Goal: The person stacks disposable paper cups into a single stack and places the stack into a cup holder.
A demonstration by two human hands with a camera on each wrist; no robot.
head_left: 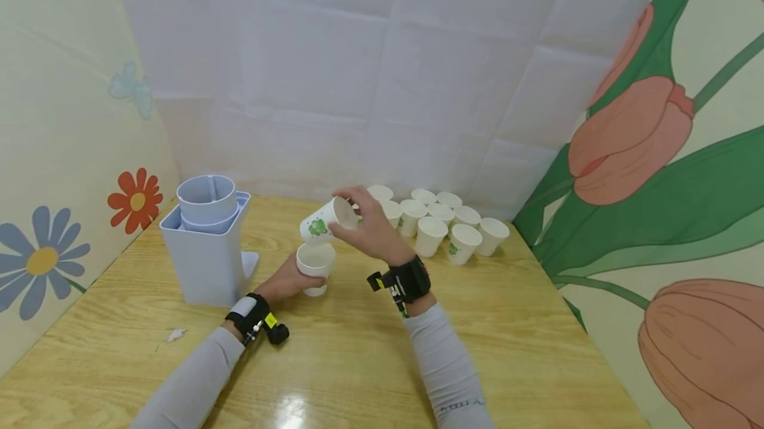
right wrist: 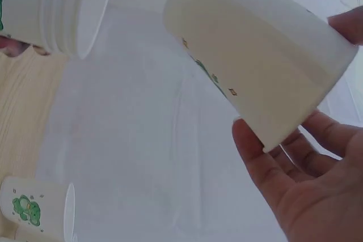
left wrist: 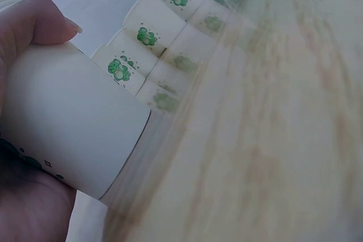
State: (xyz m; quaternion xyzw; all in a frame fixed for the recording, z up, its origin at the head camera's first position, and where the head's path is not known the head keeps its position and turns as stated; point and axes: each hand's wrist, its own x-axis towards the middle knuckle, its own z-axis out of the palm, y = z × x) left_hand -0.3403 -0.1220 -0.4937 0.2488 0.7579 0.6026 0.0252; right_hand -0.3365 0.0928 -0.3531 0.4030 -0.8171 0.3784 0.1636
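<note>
Low over the table, my left hand [head_left: 288,282] grips a small stack of white paper cups [head_left: 315,270], held upright. Several nested rims of that stack [right wrist: 62,9] show in the right wrist view. My right hand [head_left: 377,233] pinches one more paper cup [head_left: 318,225] near its rim, fingers on one side and thumb on the other. This cup carries a green cartoon print and tilts with its base toward the stack's mouth, just above it. Whether the two touch cannot be told.
Several paper cups [head_left: 431,237] stand upright in a cluster at the back right of the wooden table [head_left: 370,356]. On the left stands a light blue bin-like container [head_left: 205,263] with a round cylinder [head_left: 207,202] inside. A white curtain [head_left: 358,84] hangs behind.
</note>
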